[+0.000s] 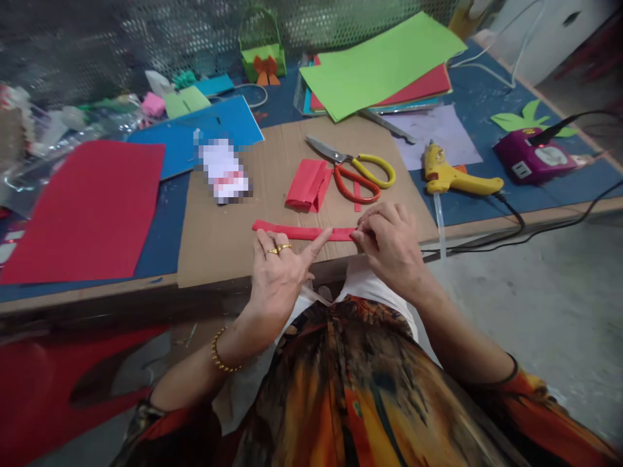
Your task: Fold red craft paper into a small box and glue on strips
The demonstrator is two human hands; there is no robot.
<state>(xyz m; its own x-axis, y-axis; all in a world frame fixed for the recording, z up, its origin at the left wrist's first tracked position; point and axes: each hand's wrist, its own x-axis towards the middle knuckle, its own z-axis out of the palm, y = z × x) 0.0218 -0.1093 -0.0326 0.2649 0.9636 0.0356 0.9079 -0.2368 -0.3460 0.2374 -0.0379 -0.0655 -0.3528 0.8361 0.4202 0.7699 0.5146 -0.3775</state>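
A narrow strip of red paper [306, 231] lies along the front part of a cardboard sheet [219, 253]. My left hand [280, 266] presses flat on its left part, thumb and fingers spread. At the right end of the strip, my right hand [389, 243] pinches the paper between thumb and fingers. Just behind the strip sits a small folded red paper piece [306, 186]. Scissors [350, 165] with one yellow and one orange handle rest beside it, blades partly apart. A thin red paper scrap [357, 200] shows under the orange handle.
A yellow glue gun [460, 178] with a hanging glue stick lies at right, near a purple power box [533, 155] and black cables. Green sheets [384, 61] are stacked at the back. A red sheet [87, 214] and a blurred white phone-like rectangle [222, 172] are at left.
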